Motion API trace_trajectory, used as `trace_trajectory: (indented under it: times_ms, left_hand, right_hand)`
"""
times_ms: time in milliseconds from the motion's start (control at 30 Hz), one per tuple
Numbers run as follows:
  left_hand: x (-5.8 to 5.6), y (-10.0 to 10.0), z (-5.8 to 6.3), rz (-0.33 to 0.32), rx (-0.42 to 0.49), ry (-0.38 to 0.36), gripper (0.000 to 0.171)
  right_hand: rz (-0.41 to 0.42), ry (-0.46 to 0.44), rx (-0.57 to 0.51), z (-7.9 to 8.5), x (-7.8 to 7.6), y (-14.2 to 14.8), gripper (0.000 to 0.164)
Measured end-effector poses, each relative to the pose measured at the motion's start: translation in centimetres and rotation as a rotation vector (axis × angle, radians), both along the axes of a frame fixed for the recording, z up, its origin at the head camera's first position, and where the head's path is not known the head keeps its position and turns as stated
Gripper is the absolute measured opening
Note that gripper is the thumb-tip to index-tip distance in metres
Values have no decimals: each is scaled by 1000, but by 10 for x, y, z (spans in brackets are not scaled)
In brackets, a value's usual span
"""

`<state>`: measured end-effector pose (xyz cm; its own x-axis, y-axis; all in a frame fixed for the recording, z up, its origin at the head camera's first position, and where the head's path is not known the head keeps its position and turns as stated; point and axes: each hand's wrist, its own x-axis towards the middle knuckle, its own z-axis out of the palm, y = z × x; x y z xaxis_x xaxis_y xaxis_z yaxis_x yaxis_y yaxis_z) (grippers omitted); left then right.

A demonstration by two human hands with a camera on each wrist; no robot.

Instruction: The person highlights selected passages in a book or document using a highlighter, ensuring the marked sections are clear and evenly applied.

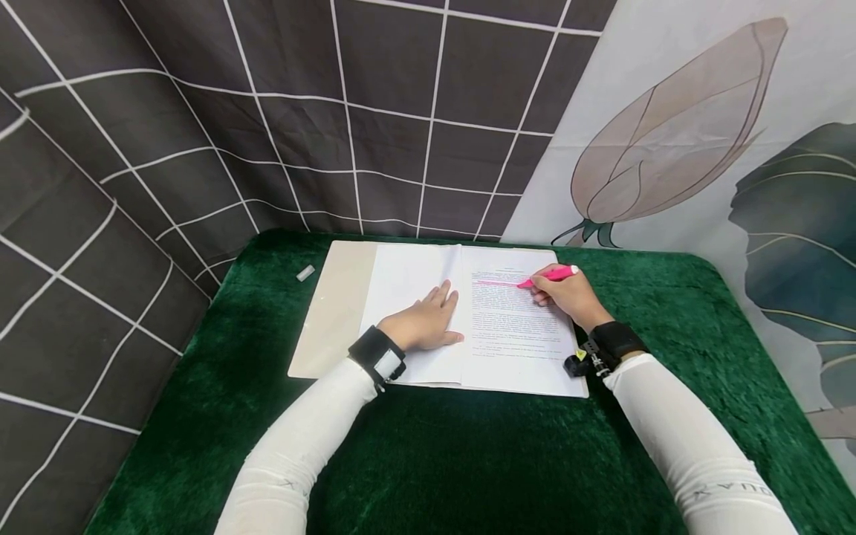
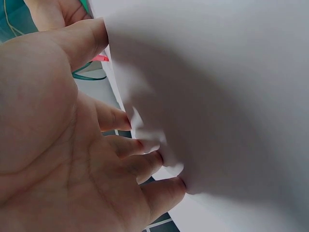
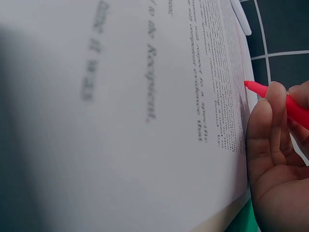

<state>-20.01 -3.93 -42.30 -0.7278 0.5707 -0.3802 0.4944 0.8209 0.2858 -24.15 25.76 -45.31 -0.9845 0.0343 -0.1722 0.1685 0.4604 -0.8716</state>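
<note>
A folder [image 1: 328,327] lies spread out with white sheets in it: a blank left page [image 1: 414,271] and a printed right page [image 1: 511,371]. My left hand [image 1: 428,319] rests on the left page, its fingers spread and fairly straight; the left wrist view shows the fingertips touching the paper. Between the thumb and fingers of my right hand [image 1: 568,293] is a pink highlighter [image 1: 551,276], also seen in the right wrist view as a pink highlighter [image 3: 297,111]. Its tip meets the page at the end of a pink line [image 1: 496,283] across the upper text.
A small whitish piece [image 1: 305,273], too small to identify, lies left of the folder. Green plush cloth [image 1: 455,461] covers the table. Behind it hangs a dark grid-patterned cloth [image 1: 394,141], with a floral-printed one [image 1: 675,134] to the right.
</note>
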Motion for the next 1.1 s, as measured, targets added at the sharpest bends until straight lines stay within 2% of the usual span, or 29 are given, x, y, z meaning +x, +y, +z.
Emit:
trace_trajectory:
  times_ms: [500,1100]
  left_hand:
    - [2,0,0,1,8,6,84]
    - [0,0,-1,-5,13,12,84]
  right_hand:
    - [0,-18,27,0,2,8,45]
    - [0,2,-6,1,5,17,41]
